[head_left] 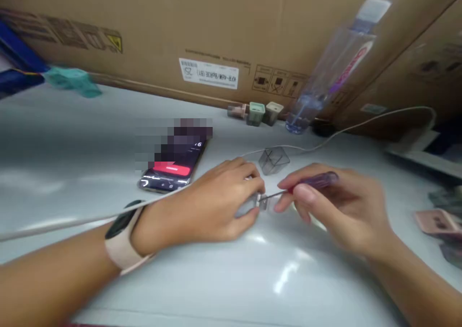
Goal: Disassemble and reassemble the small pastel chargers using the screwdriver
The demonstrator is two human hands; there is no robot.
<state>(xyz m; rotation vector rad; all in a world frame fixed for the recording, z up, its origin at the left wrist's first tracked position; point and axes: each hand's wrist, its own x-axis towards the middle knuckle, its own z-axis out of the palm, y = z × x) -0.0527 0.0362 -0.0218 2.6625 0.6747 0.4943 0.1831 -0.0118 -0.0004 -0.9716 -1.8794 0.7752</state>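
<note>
My left hand (pixel 227 197), with a watch band on its wrist, is closed round a small pale part (pixel 249 205) on the white table. The fingers cover most of that part, and its kind cannot be made out. In my right hand (pixel 346 207) is a screwdriver (pixel 314 181) with a purple-red handle, pinched between thumb and fingers. Its thin shaft points left, and the tip meets a small metallic piece (pixel 264 202) at the end of the held part. Just behind the hands stands a small clear grey plastic case (pixel 274 160).
A lit phone (pixel 176 163) lies left of the hands. Several small plastic pieces, one with a green top (pixel 256 113), line the big cardboard box (pixel 151 24). A clear bottle (pixel 332 67) stands at back right. A white cable (pixel 342 130) crosses the table; pink parts (pixel 435 221) lie right.
</note>
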